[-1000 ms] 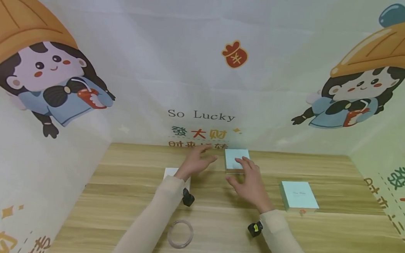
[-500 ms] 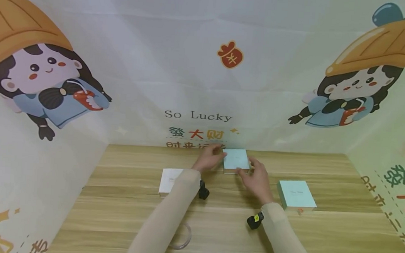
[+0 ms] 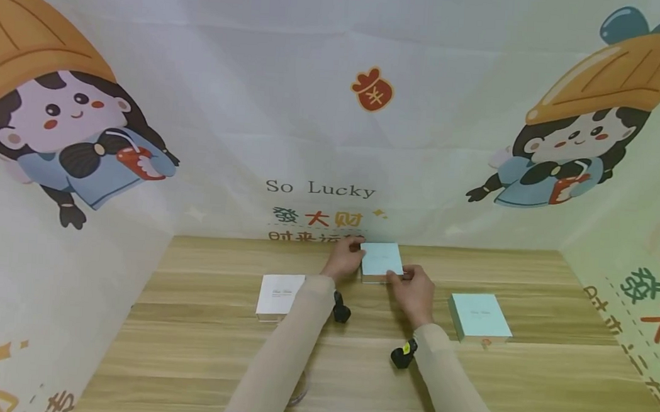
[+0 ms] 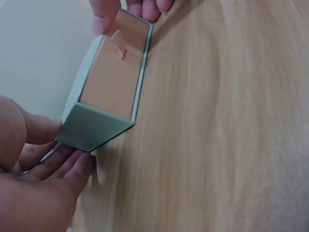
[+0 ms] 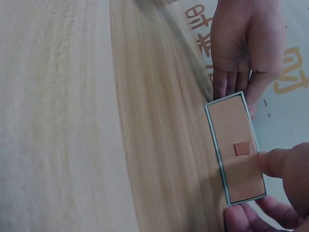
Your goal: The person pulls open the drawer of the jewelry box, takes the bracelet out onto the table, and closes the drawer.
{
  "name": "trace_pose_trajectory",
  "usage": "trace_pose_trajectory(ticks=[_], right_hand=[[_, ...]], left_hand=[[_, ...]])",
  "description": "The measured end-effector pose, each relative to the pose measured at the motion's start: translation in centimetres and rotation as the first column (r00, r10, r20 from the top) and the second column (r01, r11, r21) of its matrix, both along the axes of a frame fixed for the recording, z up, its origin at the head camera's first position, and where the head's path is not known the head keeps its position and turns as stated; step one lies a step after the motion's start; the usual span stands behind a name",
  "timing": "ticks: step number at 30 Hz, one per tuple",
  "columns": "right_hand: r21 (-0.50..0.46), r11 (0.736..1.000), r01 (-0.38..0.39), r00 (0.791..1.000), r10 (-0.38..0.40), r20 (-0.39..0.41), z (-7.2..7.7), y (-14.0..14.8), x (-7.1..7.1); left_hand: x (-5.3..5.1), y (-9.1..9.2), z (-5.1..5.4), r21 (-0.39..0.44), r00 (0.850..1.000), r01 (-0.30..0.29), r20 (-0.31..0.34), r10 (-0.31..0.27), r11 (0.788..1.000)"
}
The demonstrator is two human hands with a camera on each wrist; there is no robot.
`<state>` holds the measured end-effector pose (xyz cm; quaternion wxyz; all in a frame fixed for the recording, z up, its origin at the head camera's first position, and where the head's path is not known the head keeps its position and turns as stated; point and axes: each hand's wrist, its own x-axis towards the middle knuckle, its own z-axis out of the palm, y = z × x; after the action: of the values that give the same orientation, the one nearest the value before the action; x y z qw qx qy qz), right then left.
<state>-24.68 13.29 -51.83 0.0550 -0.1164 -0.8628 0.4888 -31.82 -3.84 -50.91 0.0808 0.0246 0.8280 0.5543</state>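
Observation:
A light blue drawer box [image 3: 382,258] with a tan drawer front lies at the back of the table, by the backdrop. My left hand [image 3: 343,260] holds its left side, the thumb near the top edge and the other fingers lower down. At the right front corner my right hand [image 3: 414,294] grips the box, thumb on the front top edge. The drawer front [image 5: 231,123] bears a small pull tab [image 5: 242,148], and in the wrist views it sits flush in the sleeve. Some fingertips are hidden behind or under the box.
A white box [image 3: 276,294] lies to the left, partly behind my left sleeve. Another light blue box [image 3: 481,316] with a small pull tab stands on the right. Nearer me, a clear bangle [image 3: 299,393] is mostly hidden by the sleeve. The printed backdrop [image 3: 244,131] borders the table.
Both hands have closed in on the middle light blue box and taken hold of it, the left coming from the left. My left sleeve now covers most of the bangle.

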Motion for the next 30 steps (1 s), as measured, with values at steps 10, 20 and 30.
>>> trace_pose_trajectory(ticks=[10,20,30], right_hand=[[-0.044,0.998,0.054,0.998,-0.053,0.025,0.0,-0.2,-0.4],[-0.055,0.997,0.058,0.998,-0.057,0.030,0.1,-0.2,-0.5],[-0.076,0.996,0.042,0.998,-0.038,0.053,0.3,0.5,-0.3]], left_hand=[[0.1,0.2,-0.1,-0.004,0.999,-0.030,-0.040,0.030,1.000],[0.0,0.4,-0.2,-0.013,0.996,-0.046,-0.081,0.045,0.999],[1.1,0.2,0.1,-0.012,0.996,-0.087,-0.025,0.087,0.996]])
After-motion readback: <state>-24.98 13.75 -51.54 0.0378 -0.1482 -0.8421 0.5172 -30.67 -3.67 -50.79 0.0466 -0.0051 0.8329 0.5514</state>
